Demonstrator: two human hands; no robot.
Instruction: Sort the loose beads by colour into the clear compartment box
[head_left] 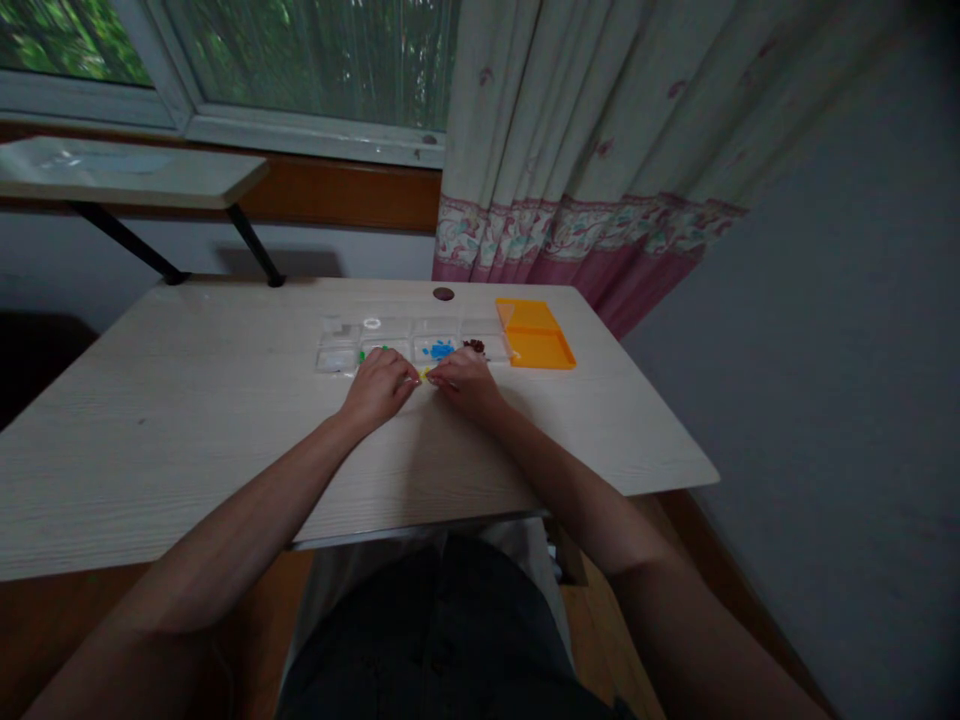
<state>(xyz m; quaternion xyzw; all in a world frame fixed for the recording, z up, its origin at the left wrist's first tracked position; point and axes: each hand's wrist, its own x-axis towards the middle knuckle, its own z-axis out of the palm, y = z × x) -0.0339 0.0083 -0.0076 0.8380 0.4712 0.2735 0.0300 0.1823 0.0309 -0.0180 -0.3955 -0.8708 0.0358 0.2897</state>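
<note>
Yellow pieces (pixel 424 375): position?

Between left hand (pixel 381 385) and right hand (pixel 466 382), near clear compartment box (pixel 436 327); too small to identify.

Fingers?

Narrowed on both; cannot tell whether gripping.

Hidden?

Green pieces (pixel 363 356), partly, behind left hand.

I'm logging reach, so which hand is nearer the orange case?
Right. The right hand is left of the orange case, apart from it; the left hand is farther left, beyond the right one.
</note>
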